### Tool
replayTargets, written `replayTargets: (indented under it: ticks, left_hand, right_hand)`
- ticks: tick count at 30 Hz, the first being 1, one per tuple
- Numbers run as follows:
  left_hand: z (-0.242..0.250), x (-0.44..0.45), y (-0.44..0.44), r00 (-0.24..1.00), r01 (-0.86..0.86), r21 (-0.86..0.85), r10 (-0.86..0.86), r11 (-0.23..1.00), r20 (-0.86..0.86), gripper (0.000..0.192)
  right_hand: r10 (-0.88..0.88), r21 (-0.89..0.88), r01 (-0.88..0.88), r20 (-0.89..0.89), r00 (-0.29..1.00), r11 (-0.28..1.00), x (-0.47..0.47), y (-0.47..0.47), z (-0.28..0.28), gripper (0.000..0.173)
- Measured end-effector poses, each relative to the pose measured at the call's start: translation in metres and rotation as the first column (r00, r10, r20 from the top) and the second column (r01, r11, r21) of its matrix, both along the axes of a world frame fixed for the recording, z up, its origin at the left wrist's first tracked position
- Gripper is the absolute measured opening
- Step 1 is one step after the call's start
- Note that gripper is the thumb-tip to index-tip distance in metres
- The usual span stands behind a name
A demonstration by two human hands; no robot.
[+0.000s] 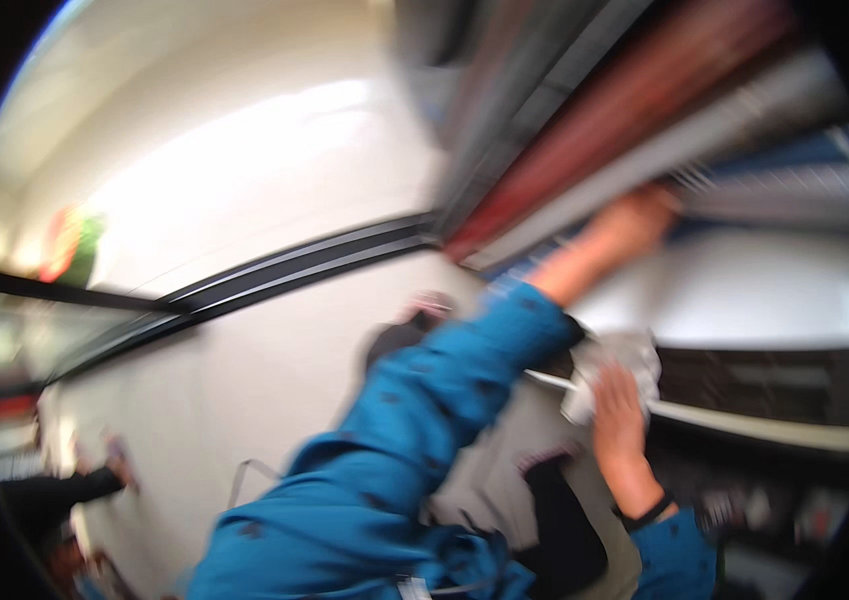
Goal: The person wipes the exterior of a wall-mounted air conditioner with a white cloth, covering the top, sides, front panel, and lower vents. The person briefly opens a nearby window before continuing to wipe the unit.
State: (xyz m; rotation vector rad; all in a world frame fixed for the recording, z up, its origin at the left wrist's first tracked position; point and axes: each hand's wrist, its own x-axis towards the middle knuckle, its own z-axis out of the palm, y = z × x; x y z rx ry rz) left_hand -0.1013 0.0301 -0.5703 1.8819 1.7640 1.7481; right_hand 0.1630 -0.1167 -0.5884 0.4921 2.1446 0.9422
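Observation:
My left hand [638,217] reaches to the upper right, against the edge of a grey and blue shelf or rack; motion blur hides its fingers and whether it grips anything. Lower down, my right hand [619,401] presses a crumpled white cloth or bag [646,360] with its fingers stretched over it, beside a pale shelf edge [754,426]. Both arms wear blue sleeves, and a black band circles the right wrist. A bright white surface [769,289] lies between the two hands' heights on the right.
Blurred red and grey bands [582,135] run across the upper right. A black rail [304,259] crosses the pale floor. Dark shelves with blurred items [762,510] stand at the lower right. Another person's dark sleeve [64,487] shows at the lower left.

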Motion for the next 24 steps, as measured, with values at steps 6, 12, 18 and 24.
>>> replayTargets:
  ticks: [6, 12, 18, 24]
  left_hand:
    - [-0.008, -0.006, -0.031, 0.779, 0.164, 0.234, -0.271, 0.958, 0.566, 0.035]
    - [-0.011, 0.014, -0.033, 0.762, 0.225, 0.186, -0.292, 0.956, 0.578, 0.035]
    - [-0.017, 0.011, -0.029, 0.786, 0.180, 0.271, -0.304, 0.946, 0.538, 0.037]
    - [-0.003, 0.004, -0.051, 0.777, 0.255, 0.194, -0.320, 0.947, 0.542, 0.044]
  right_hand:
    - [-0.165, -0.408, -0.034, -0.441, 0.882, 0.912, 0.021, 0.012, -0.084, 0.038]
    - [-0.050, -0.310, -0.164, -0.580, 0.813, 0.937, 0.006, -0.026, 0.082, 0.024]
    - [-0.063, 0.171, 0.125, -0.329, 0.942, 0.977, -0.017, -0.085, 0.268, 0.053]
    - [0.035, 0.335, 0.082, -0.330, 0.943, 0.939, -0.015, -0.085, 0.244, 0.065]
